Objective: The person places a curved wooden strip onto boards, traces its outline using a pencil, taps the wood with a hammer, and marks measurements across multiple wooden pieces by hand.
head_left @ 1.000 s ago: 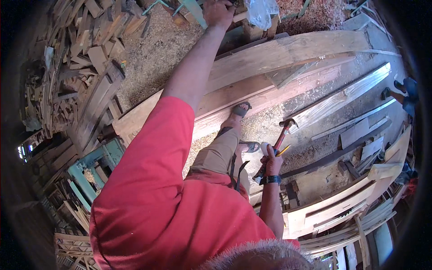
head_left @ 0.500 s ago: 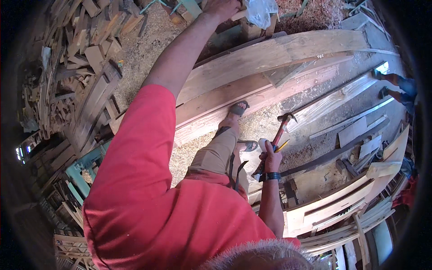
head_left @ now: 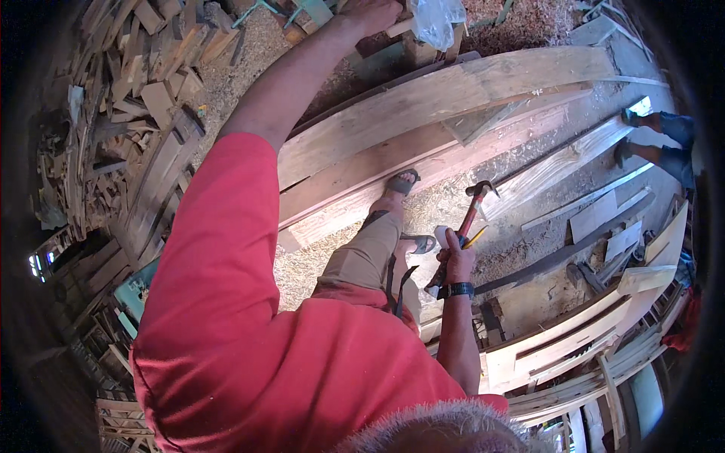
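Observation:
My right hand [head_left: 458,264] is closed round a hammer [head_left: 472,214] with a red handle and a dark claw head pointing away from me. A yellow pencil [head_left: 474,238] sticks out of the same grip, along with a small white object [head_left: 442,232] whose kind I cannot make out. At the top edge of the view, my left arm stretches far forward. My left hand [head_left: 373,15] is beside a clear plastic bag [head_left: 436,23] and a short wood piece [head_left: 400,29]; its fingers are mostly hidden, so its grip does not show.
Long planks [head_left: 453,89] lie across in front of my feet. Scrap wood [head_left: 143,75] is heaped at the left. Boards [head_left: 559,340] are stacked at the right, and a loose plank [head_left: 559,170] lies on the shavings-strewn floor. Another person's legs [head_left: 664,143] stand at the far right.
My left upper arm and sleeve have shifted slightly left. The hammer stays in my right hand, almost unmoved. The other person's legs have moved slightly.

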{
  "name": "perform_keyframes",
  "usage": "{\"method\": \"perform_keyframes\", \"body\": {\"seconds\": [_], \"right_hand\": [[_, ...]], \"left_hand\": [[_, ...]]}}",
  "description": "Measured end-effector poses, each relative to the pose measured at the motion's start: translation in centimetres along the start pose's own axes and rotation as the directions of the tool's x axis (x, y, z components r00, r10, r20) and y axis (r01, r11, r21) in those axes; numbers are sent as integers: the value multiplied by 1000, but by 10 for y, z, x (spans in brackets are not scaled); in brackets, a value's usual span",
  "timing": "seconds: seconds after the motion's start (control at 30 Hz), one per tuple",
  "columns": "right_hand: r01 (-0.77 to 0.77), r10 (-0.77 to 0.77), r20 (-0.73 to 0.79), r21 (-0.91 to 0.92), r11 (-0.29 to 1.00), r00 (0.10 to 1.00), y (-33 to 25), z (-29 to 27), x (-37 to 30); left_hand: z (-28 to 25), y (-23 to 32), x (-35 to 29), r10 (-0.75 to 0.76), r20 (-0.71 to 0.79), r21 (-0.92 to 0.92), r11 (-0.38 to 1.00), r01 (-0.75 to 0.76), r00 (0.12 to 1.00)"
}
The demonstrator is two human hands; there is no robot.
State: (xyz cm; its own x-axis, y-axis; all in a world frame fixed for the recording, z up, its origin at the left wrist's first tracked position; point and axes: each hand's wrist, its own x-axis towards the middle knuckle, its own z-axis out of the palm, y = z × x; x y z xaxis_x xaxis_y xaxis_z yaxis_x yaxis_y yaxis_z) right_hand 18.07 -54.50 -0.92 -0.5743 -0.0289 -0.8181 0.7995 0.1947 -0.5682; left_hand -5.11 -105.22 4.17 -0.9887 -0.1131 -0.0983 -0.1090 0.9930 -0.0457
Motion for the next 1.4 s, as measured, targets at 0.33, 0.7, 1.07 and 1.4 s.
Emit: {"method": "perform_keyframes", "body": {"seconds": [0.33, 0.7, 1.07, 1.4], "right_hand": [[30, -32, 56, 34, 999, 998, -30, 29, -2], [96, -107, 108, 109, 989, 988, -77, 80, 10], [90, -116, 149, 175, 981, 982, -83, 84, 4], [232, -252, 163, 135, 963, 954, -130, 149, 20]], "left_hand": [[-11, 2, -31, -210, -100, -713, 697, 77, 973], [39, -13, -32, -355, -231, -761, 646, 59, 906], [26, -3, -42, -443, 39, -984, 139, 112, 896], [29, 108, -159, -331, 391, -846, -496, 194, 859]]}}
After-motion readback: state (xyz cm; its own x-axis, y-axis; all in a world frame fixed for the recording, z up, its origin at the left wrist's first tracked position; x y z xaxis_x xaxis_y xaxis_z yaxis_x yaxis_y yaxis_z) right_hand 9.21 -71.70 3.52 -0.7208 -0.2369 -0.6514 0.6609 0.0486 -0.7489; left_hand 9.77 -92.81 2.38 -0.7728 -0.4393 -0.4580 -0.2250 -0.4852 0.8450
